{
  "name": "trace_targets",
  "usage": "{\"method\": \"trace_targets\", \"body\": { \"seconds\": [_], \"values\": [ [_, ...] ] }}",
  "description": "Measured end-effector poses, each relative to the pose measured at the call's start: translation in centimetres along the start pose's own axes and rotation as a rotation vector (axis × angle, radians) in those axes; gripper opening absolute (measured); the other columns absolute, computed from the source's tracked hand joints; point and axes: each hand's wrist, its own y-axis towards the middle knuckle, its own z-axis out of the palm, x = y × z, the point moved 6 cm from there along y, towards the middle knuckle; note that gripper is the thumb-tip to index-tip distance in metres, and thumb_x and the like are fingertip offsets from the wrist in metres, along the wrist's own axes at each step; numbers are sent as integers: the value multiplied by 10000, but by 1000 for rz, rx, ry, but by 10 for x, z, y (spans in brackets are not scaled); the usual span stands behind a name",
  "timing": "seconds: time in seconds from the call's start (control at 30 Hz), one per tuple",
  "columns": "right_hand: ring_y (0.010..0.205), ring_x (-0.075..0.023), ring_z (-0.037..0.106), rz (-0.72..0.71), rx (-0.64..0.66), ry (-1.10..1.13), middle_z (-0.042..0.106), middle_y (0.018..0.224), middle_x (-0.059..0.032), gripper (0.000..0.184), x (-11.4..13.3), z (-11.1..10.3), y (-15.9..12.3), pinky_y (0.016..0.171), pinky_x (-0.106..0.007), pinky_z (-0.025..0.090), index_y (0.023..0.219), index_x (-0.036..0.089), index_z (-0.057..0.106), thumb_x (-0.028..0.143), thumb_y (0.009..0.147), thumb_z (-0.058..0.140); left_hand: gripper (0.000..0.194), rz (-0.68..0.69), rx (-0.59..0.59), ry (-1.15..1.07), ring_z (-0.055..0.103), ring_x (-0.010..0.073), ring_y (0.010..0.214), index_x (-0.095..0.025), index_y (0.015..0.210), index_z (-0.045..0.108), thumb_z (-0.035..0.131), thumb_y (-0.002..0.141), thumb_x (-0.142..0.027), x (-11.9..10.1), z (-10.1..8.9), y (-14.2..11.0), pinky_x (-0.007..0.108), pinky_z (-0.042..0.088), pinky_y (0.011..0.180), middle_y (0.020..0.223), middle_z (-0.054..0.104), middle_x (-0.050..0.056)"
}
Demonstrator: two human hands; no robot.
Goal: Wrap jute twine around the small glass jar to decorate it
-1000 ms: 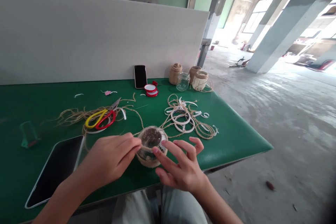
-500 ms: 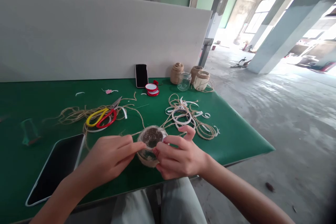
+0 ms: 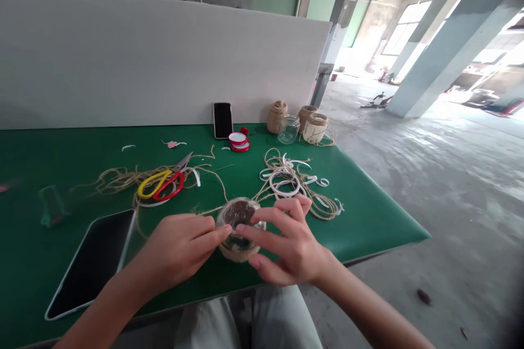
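The jar point(image 3: 241, 242) sits on the green bench point(image 3: 368, 223) at the lower centre of the frame, between both hands, and looks partly covered. A tan, twine-like band point(image 3: 237, 256) circles its lower part, while the glass above is bare, so the covering appears begun but unfinished. A strand of twine point(image 3: 209, 210) runs in towards it from the left.

The left hand point(image 3: 182, 245) is closed to a pinch, thumb and forefinger together at the jar's near left side; whether a strand lies between them I cannot tell. The right hand point(image 3: 289, 245) is loosely spread, its forefinger tip resting near the left hand's fingertips, and nothing is visibly gripped.

At the upper right of the bench, a lidded jar point(image 3: 277, 119) looks fully wrapped; a clear jar point(image 3: 288, 132) beside it has no wrapping. Scissors point(image 3: 176, 170) lie left of centre, apart from the hands.
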Motion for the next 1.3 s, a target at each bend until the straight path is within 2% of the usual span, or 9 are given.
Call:
{"method": "trace_targets", "body": {
  "seconds": [0.1,0.2,0.47,0.7,0.8,0.9,0.97,1.17,1.3],
  "values": [
    [841,-197,455,-107,14,-54,629,935,-22,371,11,5,-2,705,-362,295,1086,226,644,461,823,528,236,-9,9,-29,496,96,539,-186,1058,564,468,865,-91,1,-1,0,218,363,510,645,561,-21],
    [845,-200,448,-65,23,-15,640,935,-24,330,10,8,-1,710,-370,287,1029,218,664,429,849,485,234,-57,22,-73,526,96,556,-213,1048,572,455,877,-102,3,-2,1,213,380,532,658,579,-25],
    [934,-222,447,76,74,90,580,1005,-23,246,3,10,2,755,-388,281,982,297,687,283,810,512,176,-446,133,-269,517,65,475,-211,1012,567,487,870,-277,30,8,-3,162,394,480,628,590,-61],
    [1138,-262,412,341,117,345,443,1269,-50,310,0,10,1,948,-452,300,1062,257,619,232,769,523,104,-422,130,-323,580,90,619,-209,919,569,491,866,-252,32,7,0,177,433,567,734,629,-28],
    [1189,-293,392,473,79,278,440,1294,-101,554,-2,14,-6,1010,-505,250,1268,218,436,358,750,575,105,-418,145,-319,573,90,609,-210,929,571,500,863,-253,32,7,3,184,426,562,725,622,-32],
    [1187,-350,399,604,69,105,475,1276,-157,961,-4,22,-12,1025,-589,170,1381,168,251,598,625,660,120,-415,152,-315,573,97,624,-209,954,569,499,863,-244,32,7,5,193,424,566,755,630,-21],
    [1155,-361,434,644,85,43,512,1244,-160,1065,-3,27,-12,1016,-608,161,1398,173,213,657,569,673,134,-415,155,-304,562,100,612,-208,974,565,503,861,-242,32,6,4,201,418,554,759,629,-16],
    [1097,-320,496,713,61,16,579,1159,-119,836,-3,31,-7,1027,-588,161,1340,200,282,491,646,646,134,-387,121,-274,565,103,621,-210,973,570,516,854,-238,32,4,3,213,421,576,738,616,-22],
    [1108,-320,503,719,88,93,576,1146,-113,814,-5,34,-8,1050,-608,103,1306,192,290,451,619,642,144,-388,135,-282,581,103,655,-212,989,563,518,853,-231,32,4,5,208,426,592,757,619,-23]
  ]
}}
